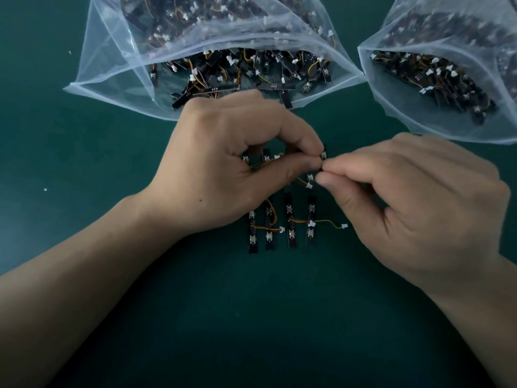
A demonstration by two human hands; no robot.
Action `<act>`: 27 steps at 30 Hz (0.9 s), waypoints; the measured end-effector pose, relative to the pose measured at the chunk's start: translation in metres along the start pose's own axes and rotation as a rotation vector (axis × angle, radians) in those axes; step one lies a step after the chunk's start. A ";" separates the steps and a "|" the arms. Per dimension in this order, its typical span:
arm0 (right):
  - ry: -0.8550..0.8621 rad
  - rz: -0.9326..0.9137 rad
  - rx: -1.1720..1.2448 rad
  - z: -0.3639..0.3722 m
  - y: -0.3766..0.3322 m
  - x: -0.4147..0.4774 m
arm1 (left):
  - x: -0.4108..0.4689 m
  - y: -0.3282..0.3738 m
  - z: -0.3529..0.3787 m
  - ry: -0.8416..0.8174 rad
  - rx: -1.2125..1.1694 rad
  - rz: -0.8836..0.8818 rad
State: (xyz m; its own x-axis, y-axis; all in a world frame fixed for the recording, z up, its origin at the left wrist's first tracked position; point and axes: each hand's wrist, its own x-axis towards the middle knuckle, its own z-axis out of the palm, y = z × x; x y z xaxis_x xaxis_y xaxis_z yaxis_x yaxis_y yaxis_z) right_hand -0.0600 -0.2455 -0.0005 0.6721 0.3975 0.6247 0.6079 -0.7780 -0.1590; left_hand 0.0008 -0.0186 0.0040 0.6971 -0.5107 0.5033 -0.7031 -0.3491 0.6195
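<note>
as left hand [223,169] and right hand [419,197] pinch one strip [323,156], four strips [291,228] lie by two bags [112,65] [405,116]

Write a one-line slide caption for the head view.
Left hand and right hand pinch a black strip among laid-out strips, below an open bag.

Single wide-angle camera worn on the head, facing forward and steeply down onto a dark green tabletop [70,177]. Close range: left hand [223,169] and right hand [414,200] filling mid-frame, with a circuit strip [323,156] pinched between them just right of centre. Forearms [70,289] in from the lower corners. Clear plastic bag [112,79] across the top, second bag [405,116] cropped at upper right by the frame edge.
</note>
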 end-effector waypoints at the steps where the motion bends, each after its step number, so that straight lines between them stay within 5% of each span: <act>1: 0.003 0.018 0.022 0.000 -0.001 0.000 | 0.000 0.000 0.000 0.000 -0.007 0.010; 10: 0.081 0.080 0.076 -0.004 -0.008 0.003 | 0.000 0.001 0.002 -0.016 -0.191 0.044; 16: 0.066 0.034 0.019 -0.002 -0.007 0.006 | -0.001 -0.001 0.005 0.056 -0.336 -0.083; 27: 0.049 0.101 0.058 0.001 -0.009 0.004 | 0.000 0.002 0.002 -0.020 -0.266 -0.112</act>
State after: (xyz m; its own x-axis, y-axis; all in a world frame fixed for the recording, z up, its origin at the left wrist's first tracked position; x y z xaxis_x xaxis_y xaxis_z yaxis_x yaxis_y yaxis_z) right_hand -0.0622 -0.2360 0.0024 0.7109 0.2933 0.6393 0.5625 -0.7827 -0.2664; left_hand -0.0005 -0.0212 0.0037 0.7633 -0.4972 0.4124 -0.5586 -0.1872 0.8081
